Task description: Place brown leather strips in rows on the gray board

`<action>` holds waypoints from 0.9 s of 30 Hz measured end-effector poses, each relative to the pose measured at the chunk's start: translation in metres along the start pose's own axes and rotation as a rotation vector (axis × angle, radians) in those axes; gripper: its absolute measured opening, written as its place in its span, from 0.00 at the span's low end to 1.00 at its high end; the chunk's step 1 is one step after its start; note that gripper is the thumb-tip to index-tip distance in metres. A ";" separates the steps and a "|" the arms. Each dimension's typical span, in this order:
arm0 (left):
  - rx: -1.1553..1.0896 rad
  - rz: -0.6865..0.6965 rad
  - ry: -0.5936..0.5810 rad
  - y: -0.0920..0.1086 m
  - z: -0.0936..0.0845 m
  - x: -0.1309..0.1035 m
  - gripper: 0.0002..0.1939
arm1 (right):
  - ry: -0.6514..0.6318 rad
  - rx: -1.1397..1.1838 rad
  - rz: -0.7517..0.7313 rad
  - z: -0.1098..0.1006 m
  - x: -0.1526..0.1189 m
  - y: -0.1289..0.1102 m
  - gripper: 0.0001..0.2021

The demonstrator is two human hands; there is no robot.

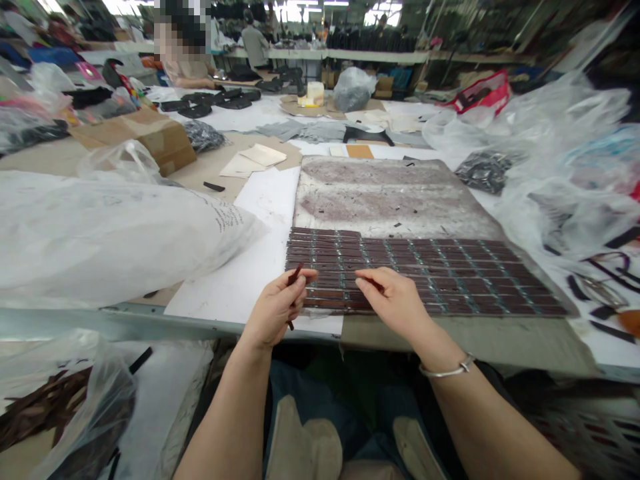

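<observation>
Head view, left fingers point(299, 288) pinching half-hidden brown strip point(295, 274), right fingers point(370, 292) nearly together, grip unclear

Our left hand point(274, 305) is hiding the middle of a dark strip point(297, 272); we are failing to tell whether our right hand point(395, 300) is pinching anything. Left of the left hand, our view's edge is cutting off a white bag point(110, 240). Far beyond both hands, a person point(255, 45) is blurring.
</observation>
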State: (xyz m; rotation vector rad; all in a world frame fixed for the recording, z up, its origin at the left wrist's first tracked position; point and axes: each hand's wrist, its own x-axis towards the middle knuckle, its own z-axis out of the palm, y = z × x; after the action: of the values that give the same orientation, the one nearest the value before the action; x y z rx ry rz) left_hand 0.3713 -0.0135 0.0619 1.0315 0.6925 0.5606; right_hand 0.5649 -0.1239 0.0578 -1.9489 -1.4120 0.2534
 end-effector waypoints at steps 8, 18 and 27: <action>0.058 -0.082 -0.201 -0.021 0.036 0.001 0.25 | -0.288 0.365 0.235 -0.018 -0.004 -0.011 0.16; 0.161 -0.067 -0.225 -0.030 0.042 0.007 0.29 | -0.417 0.553 0.331 -0.011 -0.005 0.001 0.17; 0.287 -0.023 -0.045 -0.024 0.042 0.008 0.26 | -0.273 0.232 0.338 -0.028 0.000 0.007 0.14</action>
State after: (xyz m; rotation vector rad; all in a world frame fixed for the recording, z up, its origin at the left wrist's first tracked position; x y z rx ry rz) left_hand 0.4103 -0.0413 0.0527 1.2981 0.7581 0.4239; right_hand 0.5849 -0.1369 0.0740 -2.0013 -1.1459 0.8294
